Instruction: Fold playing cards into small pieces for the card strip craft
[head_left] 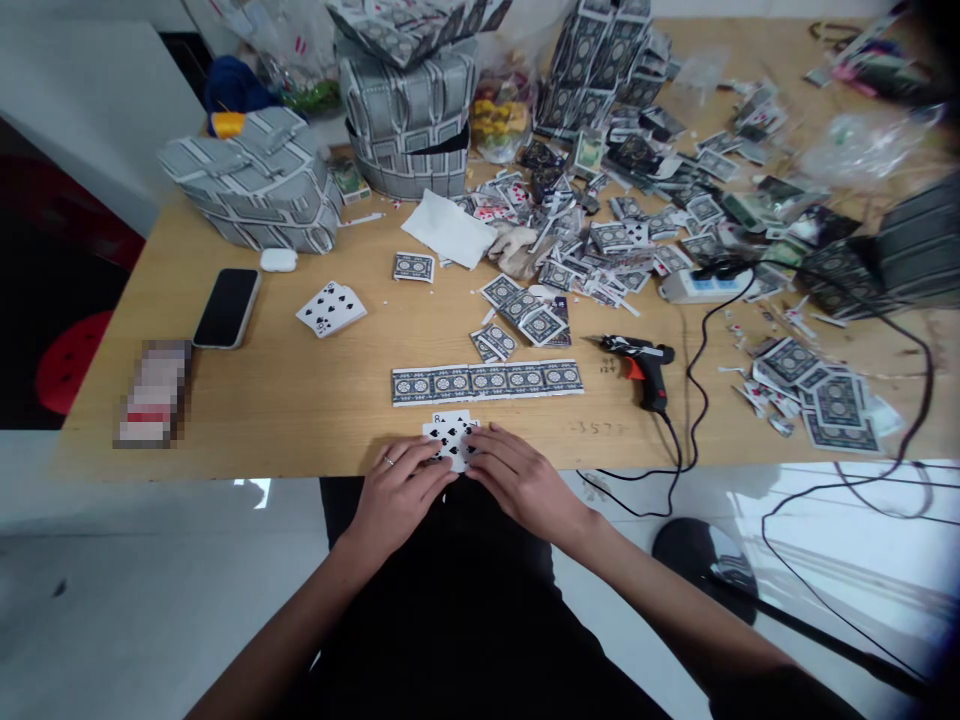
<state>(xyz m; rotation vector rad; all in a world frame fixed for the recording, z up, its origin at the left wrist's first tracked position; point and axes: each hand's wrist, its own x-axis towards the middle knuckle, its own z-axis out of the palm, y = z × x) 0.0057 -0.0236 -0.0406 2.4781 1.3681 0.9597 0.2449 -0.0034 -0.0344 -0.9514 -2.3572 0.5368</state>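
At the table's front edge lie face-up spade playing cards (450, 438), one overlapping another that shows an 8. My left hand (397, 490), with a ring on one finger, grips their left side. From the right, my right hand (525, 482) has its fingers closed on the same cards; the thumbs are partly hidden. Just beyond them runs a strip of joined patterned cards (487, 382), back side up. Folded card pieces (493, 343) and a fan of loose cards (525, 308) lie behind the strip. A small stack of spade cards (331, 308) sits to the left.
A black glue gun (649, 370) with an orange trigger lies at right, its cable trailing off the edge. Behind are a power strip (697, 286), heaped card scraps (622, 225) and woven card bags (409, 120). A phone (227, 308) and white earbud case (278, 260) lie left.
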